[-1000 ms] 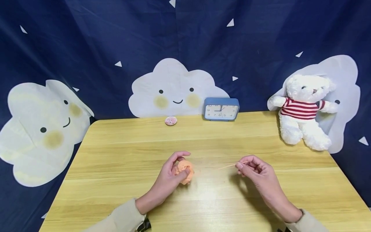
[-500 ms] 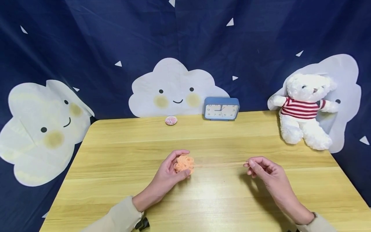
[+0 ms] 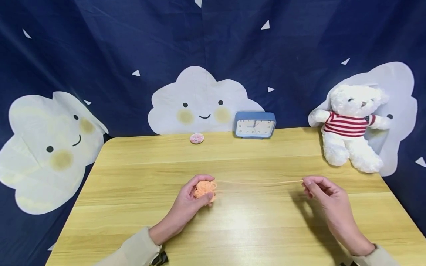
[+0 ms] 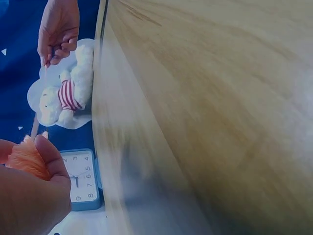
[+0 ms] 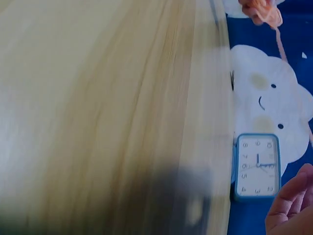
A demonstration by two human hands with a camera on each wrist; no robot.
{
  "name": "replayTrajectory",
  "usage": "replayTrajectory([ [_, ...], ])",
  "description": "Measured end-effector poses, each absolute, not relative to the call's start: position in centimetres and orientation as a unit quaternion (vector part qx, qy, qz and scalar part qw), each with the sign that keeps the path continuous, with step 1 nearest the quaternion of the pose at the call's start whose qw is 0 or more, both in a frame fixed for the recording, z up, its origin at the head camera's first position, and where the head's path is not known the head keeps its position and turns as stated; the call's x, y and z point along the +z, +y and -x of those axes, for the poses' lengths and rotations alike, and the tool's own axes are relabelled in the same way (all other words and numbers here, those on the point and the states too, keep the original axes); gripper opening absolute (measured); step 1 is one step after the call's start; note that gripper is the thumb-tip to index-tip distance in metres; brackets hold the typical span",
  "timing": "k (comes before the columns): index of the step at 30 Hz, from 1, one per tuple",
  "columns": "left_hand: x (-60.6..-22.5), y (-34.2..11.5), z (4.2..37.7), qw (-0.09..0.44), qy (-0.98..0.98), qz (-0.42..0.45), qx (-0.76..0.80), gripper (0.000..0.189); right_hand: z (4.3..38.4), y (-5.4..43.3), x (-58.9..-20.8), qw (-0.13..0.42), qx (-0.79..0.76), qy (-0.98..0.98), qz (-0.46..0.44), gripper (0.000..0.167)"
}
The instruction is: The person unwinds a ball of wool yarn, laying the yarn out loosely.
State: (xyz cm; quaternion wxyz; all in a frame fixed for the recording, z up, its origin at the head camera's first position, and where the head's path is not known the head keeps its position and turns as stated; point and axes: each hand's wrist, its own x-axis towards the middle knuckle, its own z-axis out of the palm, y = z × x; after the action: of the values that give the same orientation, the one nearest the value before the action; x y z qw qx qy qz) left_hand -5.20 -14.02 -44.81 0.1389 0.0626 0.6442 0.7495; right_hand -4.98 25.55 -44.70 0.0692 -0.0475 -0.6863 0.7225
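Note:
My left hand [image 3: 188, 201] grips a small orange ball of yarn [image 3: 204, 189], thumb across its front and fingers curled behind. From the ball a thin yarn strand [image 3: 266, 183] runs nearly level to the right. My right hand [image 3: 327, 197] pinches that strand between thumb and fingertips, over the right half of the table. In the left wrist view the yarn ball [image 4: 28, 159] bulges between thumb and fingers. The right wrist view catches only part of the right hand [image 5: 293, 203] at its lower right corner.
A blue clock [image 3: 254, 125] stands at the wooden table's [image 3: 139, 155] back edge, with a round pink patterned disc [image 3: 196, 138] to its left. A white teddy bear [image 3: 352, 129] in a striped shirt sits at the back right. Behind hangs a dark blue curtain [image 3: 126, 37] with cloud prints.
My right hand has moved right, drawing the strand out longer between the hands. The left hand has shifted slightly left, and the yarn ball has turned in its grip.

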Motion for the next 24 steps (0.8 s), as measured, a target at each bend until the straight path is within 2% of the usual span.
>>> replayTrajectory([
  [5,-44.9,-14.4,5.4,0.124,0.644,-0.046,0.753,0.045,5.4,27.0,-45.1,0.069,0.756,-0.65,0.04,0.009],
  [11,-44.9,-14.9,5.5,0.097,0.645,-0.014,0.758,0.044,5.9,28.9,-45.6,-0.002,0.817,-0.576,-0.007,0.022],
  [16,-44.9,-15.2,5.8,0.084,0.648,-0.001,0.757,0.043,6.2,30.3,-45.8,-0.043,0.82,-0.57,-0.019,0.024],
  [24,-45.2,-15.7,6.3,0.055,0.664,0.023,0.746,0.04,6.2,31.9,-46.6,-0.046,0.813,-0.58,-0.019,0.025],
])
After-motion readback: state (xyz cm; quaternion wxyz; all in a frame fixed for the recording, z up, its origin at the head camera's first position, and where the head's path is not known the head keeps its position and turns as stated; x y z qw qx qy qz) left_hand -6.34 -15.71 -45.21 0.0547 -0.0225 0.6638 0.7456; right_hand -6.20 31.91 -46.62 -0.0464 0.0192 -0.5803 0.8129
